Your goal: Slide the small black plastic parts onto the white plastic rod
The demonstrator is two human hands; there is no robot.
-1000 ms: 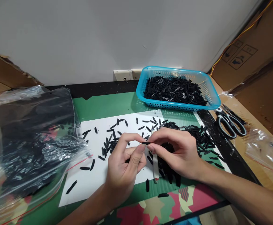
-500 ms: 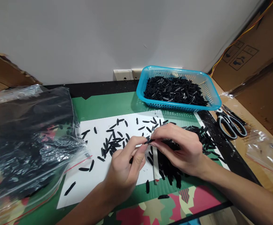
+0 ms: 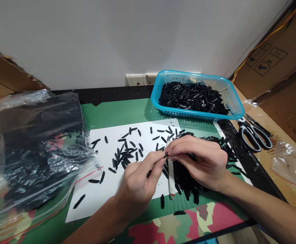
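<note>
My left hand (image 3: pixel 140 181) pinches a small black sliver (image 3: pixel 166 155) between thumb and forefinger. From the other side, the fingertips of my right hand (image 3: pixel 201 159) close on the same sliver. Most of it is hidden by the fingers. Below them a long pale strip (image 3: pixel 171 179) with a red end lies across the edge of a white sheet of paper (image 3: pixel 97 203). Loose black slivers (image 3: pixel 124 156) are scattered on the paper to the left. A dense black pile (image 3: pixel 186 178) spreads beneath my right hand.
A blue plastic basket (image 3: pixel 197 115) full of black slivers stands at the back right. Scissors (image 3: pixel 254 135) and a small clear bag (image 3: pixel 287 166) lie at the right. A large zip bag (image 3: pixel 41 152) with black contents covers the left side. Cardboard boxes (image 3: pixel 285 84) flank the table.
The view has shifted slightly, so everything sits a little further right. My fingertips have drawn closer together around the sliver, and less of it shows.
</note>
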